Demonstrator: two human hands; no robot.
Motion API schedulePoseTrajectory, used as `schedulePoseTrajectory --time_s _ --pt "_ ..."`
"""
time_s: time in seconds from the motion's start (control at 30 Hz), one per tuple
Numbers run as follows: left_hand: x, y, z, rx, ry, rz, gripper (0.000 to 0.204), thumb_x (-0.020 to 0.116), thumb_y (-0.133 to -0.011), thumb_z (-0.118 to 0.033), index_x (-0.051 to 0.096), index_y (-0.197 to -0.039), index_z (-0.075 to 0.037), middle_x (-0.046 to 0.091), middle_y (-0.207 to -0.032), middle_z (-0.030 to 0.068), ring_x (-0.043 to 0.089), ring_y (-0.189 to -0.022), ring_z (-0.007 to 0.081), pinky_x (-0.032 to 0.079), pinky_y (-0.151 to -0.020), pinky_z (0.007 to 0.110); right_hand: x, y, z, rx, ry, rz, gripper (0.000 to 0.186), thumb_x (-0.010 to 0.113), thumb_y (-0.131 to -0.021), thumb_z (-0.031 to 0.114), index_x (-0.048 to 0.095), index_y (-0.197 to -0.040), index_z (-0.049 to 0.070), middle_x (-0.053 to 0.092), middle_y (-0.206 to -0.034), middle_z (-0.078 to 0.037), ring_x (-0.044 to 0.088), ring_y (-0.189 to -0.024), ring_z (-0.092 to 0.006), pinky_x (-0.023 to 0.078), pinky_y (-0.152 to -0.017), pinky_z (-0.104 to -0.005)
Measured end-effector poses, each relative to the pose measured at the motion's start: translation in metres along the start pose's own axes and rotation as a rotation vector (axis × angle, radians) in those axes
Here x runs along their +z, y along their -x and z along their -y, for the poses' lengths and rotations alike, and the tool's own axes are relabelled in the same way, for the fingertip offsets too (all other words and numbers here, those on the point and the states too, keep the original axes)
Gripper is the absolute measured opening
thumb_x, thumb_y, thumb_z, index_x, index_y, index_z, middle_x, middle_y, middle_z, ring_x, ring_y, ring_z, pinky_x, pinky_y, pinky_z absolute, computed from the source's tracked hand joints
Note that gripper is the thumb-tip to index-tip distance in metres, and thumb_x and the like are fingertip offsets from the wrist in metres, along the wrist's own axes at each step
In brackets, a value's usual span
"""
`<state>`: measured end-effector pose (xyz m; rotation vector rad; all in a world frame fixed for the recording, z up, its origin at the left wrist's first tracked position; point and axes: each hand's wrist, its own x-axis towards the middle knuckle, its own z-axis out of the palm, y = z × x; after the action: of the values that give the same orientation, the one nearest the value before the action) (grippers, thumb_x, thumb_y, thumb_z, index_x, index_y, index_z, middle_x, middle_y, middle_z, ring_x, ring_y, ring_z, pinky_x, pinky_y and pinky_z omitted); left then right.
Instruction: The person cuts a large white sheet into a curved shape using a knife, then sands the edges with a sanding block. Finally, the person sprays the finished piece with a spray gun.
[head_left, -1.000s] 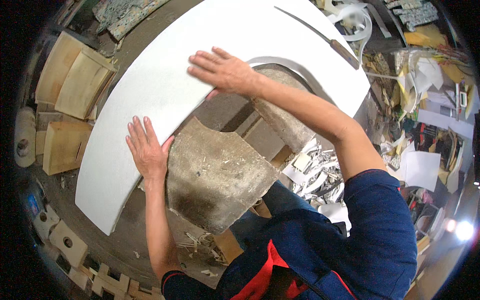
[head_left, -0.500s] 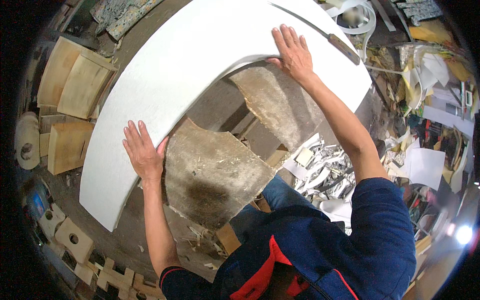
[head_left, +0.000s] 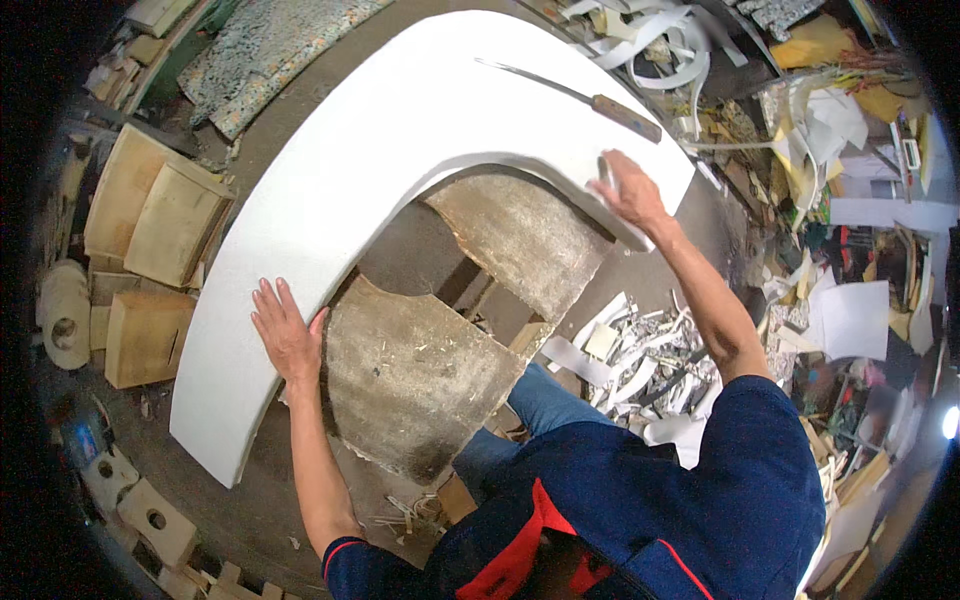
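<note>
A large curved white foam piece (head_left: 330, 180) arches in front of me over a worn, stained board (head_left: 420, 365) with gaps cut in it. My left hand (head_left: 287, 335) lies flat on the foam's left limb, fingers spread, thumb at the inner edge. At the inner edge of the right limb, my right hand (head_left: 632, 192) touches the foam side-on, fingers extended and slightly blurred. Nothing shows in either hand. Beyond my right hand, a long thin knife (head_left: 625, 117) with a wooden handle rests on the foam, its blade pointing away to the left.
White foam offcuts (head_left: 640, 365) are heaped on the floor beside my right leg. Wooden blocks (head_left: 150, 335) and curved wooden pieces (head_left: 160, 210) stand at the left. A speckled foam slab (head_left: 270, 65) lies at the far left. More scraps (head_left: 840, 130) clutter the right side.
My right hand has slid nearer along the inner edge of the right limb. My left hand stays on the left limb. The view has shifted, showing more of the foam's far edge.
</note>
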<state>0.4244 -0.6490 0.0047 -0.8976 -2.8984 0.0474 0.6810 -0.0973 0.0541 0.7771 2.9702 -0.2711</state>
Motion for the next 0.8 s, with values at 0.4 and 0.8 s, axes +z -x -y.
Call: schedulePoseTrajectory --time_s 0.4,0.8 --pt "0.012 0.078 0.079 -0.394 0.169 0.072 0.075 0.057 -0.101 -0.041 0.026 -0.162 -0.010 0.016 -0.169 0.0217 0.014 -0.157 0.0379 0.012 -0.124 0.058 0.000 -0.046 -0.056 0.228 0.126 -0.290 0.043 0.064 -0.096 0.032 0.057 -0.129 0.005 0.067 -0.108 -0.025 0.064 -0.107 -0.0409 0.049 -0.093 -0.0509" --pt "0.031 0.222 0.287 -1.553 0.376 -0.424 0.117 0.075 -0.075 -0.073 0.037 -0.150 0.010 0.036 -0.152 0.0357 0.041 -0.139 0.0467 0.044 -0.109 0.058 0.076 0.136 -0.155 1.183 -1.466 -0.321 0.074 0.071 -0.081 0.074 0.063 -0.104 0.004 0.067 -0.089 -0.018 0.065 -0.072 -0.0295 0.057 -0.066 -0.0537"
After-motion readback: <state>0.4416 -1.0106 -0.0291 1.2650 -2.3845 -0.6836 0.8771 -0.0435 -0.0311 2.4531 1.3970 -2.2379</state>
